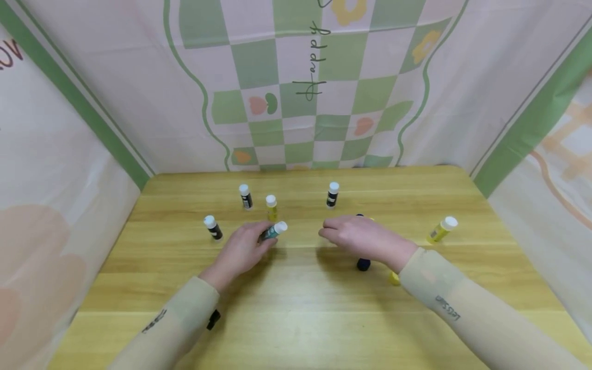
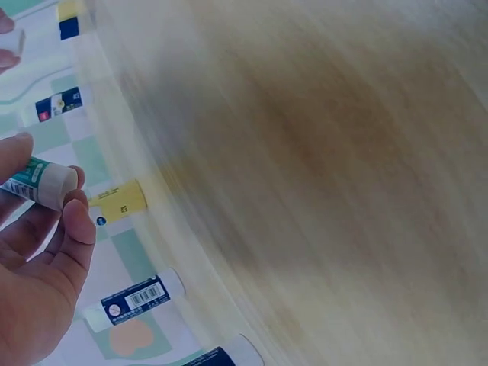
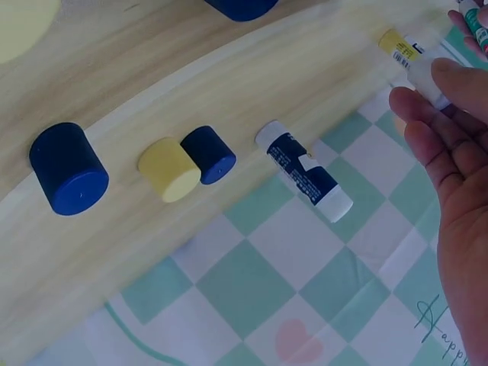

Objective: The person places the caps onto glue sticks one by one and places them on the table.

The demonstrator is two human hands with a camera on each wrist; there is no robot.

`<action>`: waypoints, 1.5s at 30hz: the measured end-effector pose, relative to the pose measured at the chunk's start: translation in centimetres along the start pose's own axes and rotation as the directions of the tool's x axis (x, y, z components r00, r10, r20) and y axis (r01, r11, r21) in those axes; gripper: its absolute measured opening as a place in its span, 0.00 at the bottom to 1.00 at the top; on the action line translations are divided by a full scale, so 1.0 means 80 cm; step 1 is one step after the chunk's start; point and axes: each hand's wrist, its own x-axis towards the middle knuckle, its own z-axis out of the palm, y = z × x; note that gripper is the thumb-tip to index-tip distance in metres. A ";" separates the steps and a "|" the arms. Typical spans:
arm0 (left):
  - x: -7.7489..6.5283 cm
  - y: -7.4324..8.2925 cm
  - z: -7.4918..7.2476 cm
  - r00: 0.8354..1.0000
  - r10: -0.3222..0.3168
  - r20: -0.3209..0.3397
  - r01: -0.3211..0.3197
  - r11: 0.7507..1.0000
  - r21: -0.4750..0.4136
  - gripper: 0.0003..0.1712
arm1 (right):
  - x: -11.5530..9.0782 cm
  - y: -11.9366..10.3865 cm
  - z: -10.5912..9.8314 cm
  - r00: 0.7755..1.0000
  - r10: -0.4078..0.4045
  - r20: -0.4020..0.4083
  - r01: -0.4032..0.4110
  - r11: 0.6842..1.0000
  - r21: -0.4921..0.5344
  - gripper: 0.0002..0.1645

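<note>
My left hand holds a teal glue stick with a white end, tilted up and to the right above the table. In the left wrist view, thumb and fingers pinch this stick around its label. My right hand is a little to the right, over the table. Between its thumb and fingers is a small white piece that looks like a cap, mostly hidden by the fingers. A yellow glue stick stands just behind the left hand, and a navy one is to its left.
More navy glue sticks stand toward the back. A yellow glue stick stands at far right. Short navy and yellow caps lie around the right forearm. A patterned cloth hangs behind the wooden table.
</note>
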 end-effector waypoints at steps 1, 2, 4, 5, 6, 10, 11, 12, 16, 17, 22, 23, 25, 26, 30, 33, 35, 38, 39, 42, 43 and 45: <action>0.000 0.000 0.000 1.000 0.007 -0.007 -0.007 1.000 0.005 0.12 | 0.000 0.001 -0.001 1.000 0.011 -0.003 -0.011 1.000 0.012 0.20; 0.000 0.000 0.000 1.000 0.014 -0.013 -0.014 1.000 0.011 0.12 | -0.001 0.001 -0.001 1.000 0.022 -0.007 -0.022 0.999 0.024 0.20; 0.000 0.001 -0.001 0.999 0.029 -0.023 -0.028 0.999 0.022 0.12 | -0.001 0.002 -0.002 0.999 0.040 -0.017 -0.039 0.999 0.037 0.19; 0.000 0.002 -0.001 0.999 0.037 -0.028 -0.037 0.999 0.026 0.12 | -0.002 0.003 -0.002 0.999 0.047 -0.024 -0.046 0.998 0.041 0.19; 0.000 0.003 -0.001 0.998 0.047 -0.031 -0.046 0.999 0.028 0.12 | -0.002 0.004 -0.003 0.998 0.051 -0.030 -0.050 0.998 0.043 0.19; -0.001 0.007 -0.003 0.996 0.080 -0.036 -0.078 0.996 0.036 0.14 | -0.004 0.006 -0.005 0.996 0.070 -0.046 -0.067 0.996 0.053 0.17; -0.002 0.008 -0.004 0.995 0.088 -0.040 -0.086 0.996 0.038 0.14 | -0.004 0.007 -0.005 0.996 0.074 -0.049 -0.071 0.996 0.062 0.17; -0.002 0.009 -0.004 0.994 0.097 -0.042 -0.095 0.995 0.041 0.15 | -0.005 0.007 -0.006 0.996 0.076 -0.053 -0.073 0.995 0.065 0.17; -0.002 0.012 -0.005 0.990 0.131 -0.056 -0.128 0.990 0.057 0.15 | -0.006 0.010 -0.008 0.993 0.086 -0.077 -0.079 0.993 0.085 0.18; -0.001 0.012 -0.005 0.989 0.139 -0.058 -0.136 0.989 0.060 0.16 | -0.007 0.011 -0.009 0.993 0.089 -0.083 -0.082 0.993 0.089 0.18; -0.001 0.016 -0.007 0.986 0.156 -0.053 -0.152 0.985 0.077 0.16 | -0.008 0.013 -0.010 0.986 0.112 -0.123 -0.100 0.990 0.097 0.16; -0.002 0.016 -0.007 0.986 0.159 -0.053 -0.154 0.985 0.081 0.16 | -0.008 0.013 -0.010 0.984 0.116 -0.134 -0.103 0.990 0.095 0.16; -0.002 0.017 -0.007 0.986 0.162 -0.049 -0.157 0.983 0.092 0.16 | -0.007 0.013 -0.012 0.980 0.119 -0.161 -0.105 0.990 0.093 0.15; -0.002 0.017 -0.007 0.985 0.164 -0.048 -0.159 0.982 0.097 0.16 | -0.006 0.012 -0.012 0.977 0.120 -0.176 -0.105 0.990 0.094 0.15; -0.001 0.019 -0.006 0.983 0.178 -0.053 -0.172 0.978 0.115 0.15 | -0.003 0.012 -0.014 0.966 0.118 -0.231 -0.095 0.990 0.108 0.15; -0.001 0.021 -0.006 0.980 0.189 -0.056 -0.181 0.976 0.125 0.15 | -0.002 0.012 -0.015 0.960 0.118 -0.254 -0.091 0.989 0.113 0.16; 0.000 0.021 -0.007 0.980 0.193 -0.055 -0.185 0.974 0.135 0.15 | -0.001 0.012 -0.017 0.958 0.118 -0.262 -0.090 0.989 0.115 0.16; 0.001 0.022 -0.006 0.978 0.203 -0.057 -0.193 0.970 0.148 0.15 | -0.001 0.012 -0.017 0.955 0.114 -0.273 -0.085 0.990 0.113 0.16; 0.001 0.023 -0.006 0.976 0.209 -0.060 -0.198 0.968 0.152 0.15 | -0.001 0.012 -0.017 0.954 0.109 -0.278 -0.081 0.990 0.113 0.16; 0.001 0.025 -0.006 0.972 0.224 -0.067 -0.211 0.965 0.154 0.15 | -0.001 0.012 -0.016 0.949 0.096 -0.299 -0.065 0.992 0.112 0.17; 0.001 0.026 -0.006 0.971 0.229 -0.069 -0.216 0.964 0.155 0.15 | 0.000 0.012 -0.016 0.947 0.091 -0.307 -0.059 0.992 0.111 0.17; 0.002 0.027 -0.005 0.968 0.241 -0.072 -0.228 0.961 0.157 0.15 | 0.000 0.011 -0.016 0.945 0.084 -0.317 -0.051 0.992 0.112 0.18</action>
